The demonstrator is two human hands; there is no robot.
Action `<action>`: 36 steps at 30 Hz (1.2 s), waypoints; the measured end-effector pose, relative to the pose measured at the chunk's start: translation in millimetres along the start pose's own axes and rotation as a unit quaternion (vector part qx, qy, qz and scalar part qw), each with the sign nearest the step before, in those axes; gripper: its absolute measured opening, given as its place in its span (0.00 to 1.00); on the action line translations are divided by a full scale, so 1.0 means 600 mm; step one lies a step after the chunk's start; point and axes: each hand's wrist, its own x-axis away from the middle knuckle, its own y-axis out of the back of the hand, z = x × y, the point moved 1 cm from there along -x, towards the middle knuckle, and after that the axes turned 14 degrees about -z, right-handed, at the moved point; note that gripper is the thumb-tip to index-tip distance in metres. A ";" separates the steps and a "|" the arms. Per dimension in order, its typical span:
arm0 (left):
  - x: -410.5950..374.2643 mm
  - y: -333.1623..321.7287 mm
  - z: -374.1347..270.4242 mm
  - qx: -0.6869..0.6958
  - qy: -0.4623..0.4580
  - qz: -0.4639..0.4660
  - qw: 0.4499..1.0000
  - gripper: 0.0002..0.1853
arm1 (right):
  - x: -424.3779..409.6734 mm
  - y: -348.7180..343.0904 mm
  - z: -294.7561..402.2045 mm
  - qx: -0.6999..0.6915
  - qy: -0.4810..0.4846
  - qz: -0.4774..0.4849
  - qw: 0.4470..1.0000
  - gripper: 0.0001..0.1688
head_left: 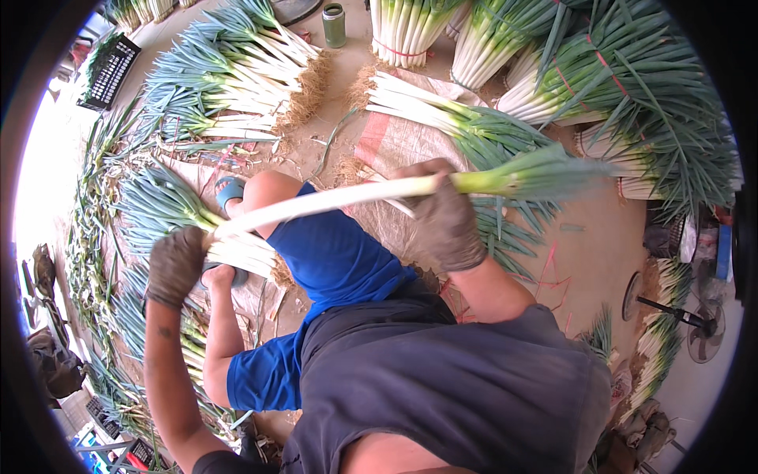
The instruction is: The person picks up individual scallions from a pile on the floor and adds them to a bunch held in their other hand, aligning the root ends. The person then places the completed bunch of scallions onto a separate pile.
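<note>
A single large green onion point(331, 201) spans the space between my two gloved hands, over my knee. My left hand point(176, 266), in a dirty brown glove, is closed around its root end. With the same kind of glove on, my right hand point(447, 219) grips the stalk where the white turns to green; its leaves are blurred at the right. Below my left hand lies a pile of green onions point(172, 204), roots towards my legs. Another pile point(414, 103) rests on a woven sack point(391, 139) beyond my right hand.
Rooted green onions point(237, 77) are heaped at the upper left. Tied bundles point(408, 29) stand at the top and upper right. A green bottle point(334, 26) stands between them. Stripped leaves point(92, 219) litter the left floor. A fan point(704, 332) stands at the right, a black crate point(109, 71) upper left.
</note>
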 end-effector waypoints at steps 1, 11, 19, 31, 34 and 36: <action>-0.017 -0.011 0.020 -0.025 0.010 0.007 1.000 0.10 | -0.018 0.031 0.015 -0.035 -0.006 -0.061 0.997 0.18; 0.228 -0.014 0.093 0.130 0.446 -0.082 0.882 0.19 | -0.334 0.340 0.045 -0.087 0.044 -0.315 0.944 0.18; 0.912 -0.163 -0.091 0.111 0.783 -0.108 0.602 0.16 | -0.477 0.382 -0.108 0.541 -0.145 -0.316 0.766 0.17; 0.815 -0.221 -0.861 0.383 0.895 0.124 0.194 0.16 | -0.496 0.163 -0.314 0.760 -0.110 0.219 0.602 0.14; 0.793 -0.209 -0.926 0.370 0.896 0.105 0.221 0.16 | -0.516 0.028 -0.315 0.718 -0.148 0.184 0.655 0.18; 0.800 -0.196 -0.928 0.354 0.912 0.134 0.155 0.17 | -0.527 -0.044 -0.323 0.702 -0.154 0.190 0.669 0.20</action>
